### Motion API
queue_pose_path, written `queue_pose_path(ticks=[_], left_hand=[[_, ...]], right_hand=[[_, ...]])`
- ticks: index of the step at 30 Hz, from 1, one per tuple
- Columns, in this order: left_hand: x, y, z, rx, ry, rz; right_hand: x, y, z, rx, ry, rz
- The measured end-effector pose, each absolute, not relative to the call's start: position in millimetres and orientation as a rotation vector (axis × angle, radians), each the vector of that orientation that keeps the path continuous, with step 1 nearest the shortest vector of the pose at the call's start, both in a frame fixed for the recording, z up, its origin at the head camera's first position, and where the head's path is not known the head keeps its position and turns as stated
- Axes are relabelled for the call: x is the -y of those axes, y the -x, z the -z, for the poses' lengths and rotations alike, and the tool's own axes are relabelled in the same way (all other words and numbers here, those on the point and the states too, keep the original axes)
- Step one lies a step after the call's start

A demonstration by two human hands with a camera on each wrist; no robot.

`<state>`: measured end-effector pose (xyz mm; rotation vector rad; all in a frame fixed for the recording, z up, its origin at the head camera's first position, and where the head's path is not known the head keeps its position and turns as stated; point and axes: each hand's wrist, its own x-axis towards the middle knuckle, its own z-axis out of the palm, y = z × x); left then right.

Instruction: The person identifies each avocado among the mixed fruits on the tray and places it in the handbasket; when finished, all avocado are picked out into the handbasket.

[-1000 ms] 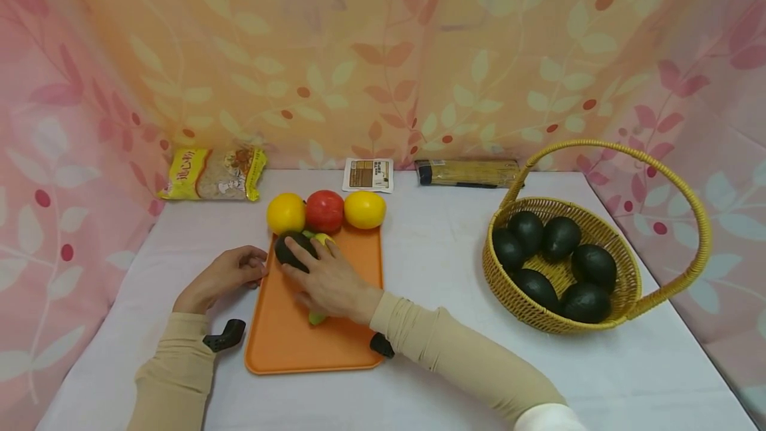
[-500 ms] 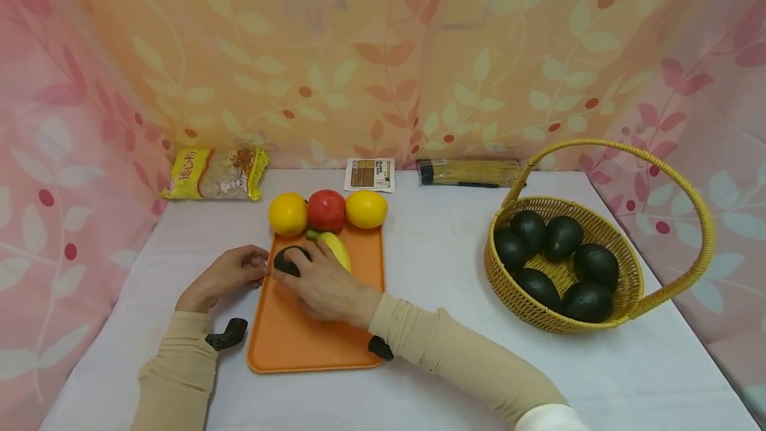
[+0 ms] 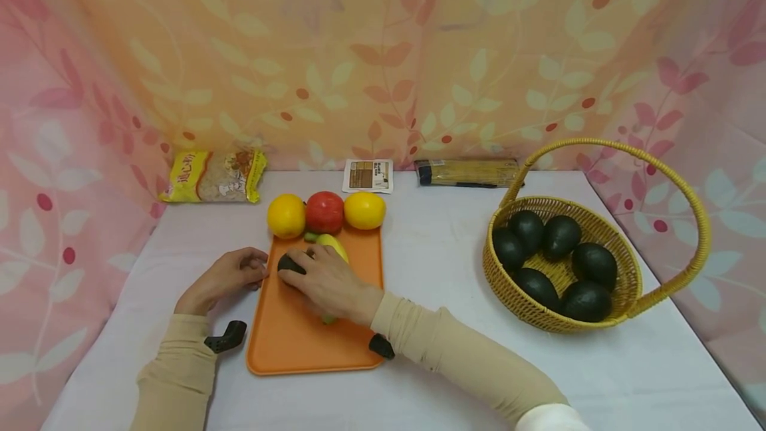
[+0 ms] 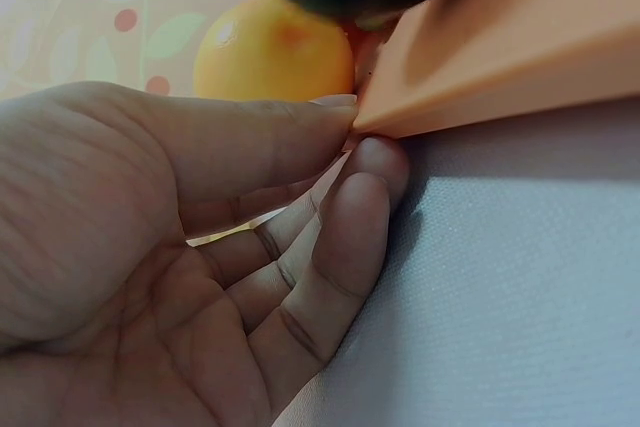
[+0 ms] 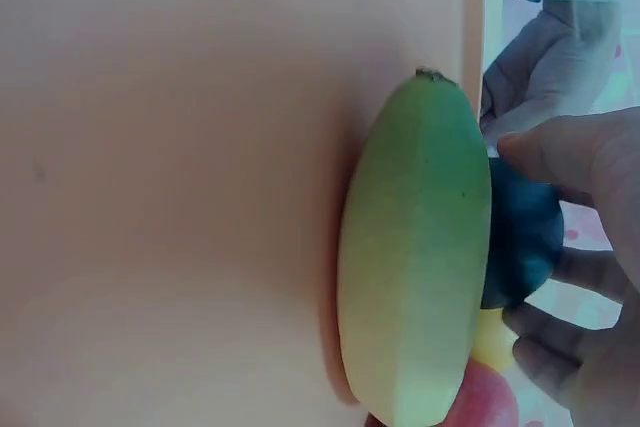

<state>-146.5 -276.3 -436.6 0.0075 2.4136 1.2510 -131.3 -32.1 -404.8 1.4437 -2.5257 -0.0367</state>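
My right hand (image 3: pixel 329 288) holds a dark avocado (image 3: pixel 290 265) at the left side of the orange tray (image 3: pixel 311 354), thumb and fingers bent round it in the right wrist view. Beside the avocado a yellow-green banana (image 5: pixel 415 257) lies on the tray; the hand covers much of it in the head view. My left hand (image 3: pixel 226 278) pinches the tray's left edge, thumb on top and fingers below in the left wrist view. Along the tray's far end sit a round yellow-orange fruit (image 3: pixel 286 216), a red fruit (image 3: pixel 324 212) and a lemon (image 3: pixel 364 210).
A wicker basket (image 3: pixel 493 265) with a tall handle and several avocados (image 3: pixel 561 238) stands at the right. Along the back lie a yellow food bag (image 3: pixel 214 175), a white packet (image 3: pixel 368 175) and a pack of long yellow sticks (image 3: pixel 469 172). Patterned curtains enclose the table.
My right hand has brought the avocado slightly nearer, down at the tray's left side. The banana's stem end has shifted a little to the right. My left hand stays at the tray's edge.
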Motion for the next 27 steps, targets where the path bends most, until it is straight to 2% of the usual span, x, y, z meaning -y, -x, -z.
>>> queue_pose_path(ticks=[13,27], left_hand=[[277,144,436,-2.406,-0.003,-1.265],[278,146,438,-2.404,-0.034,-1.283]], right_hand=[[15,125,397,2.561,-1.542,-0.18],[-74,154,347,2.466,-1.145,-0.5]])
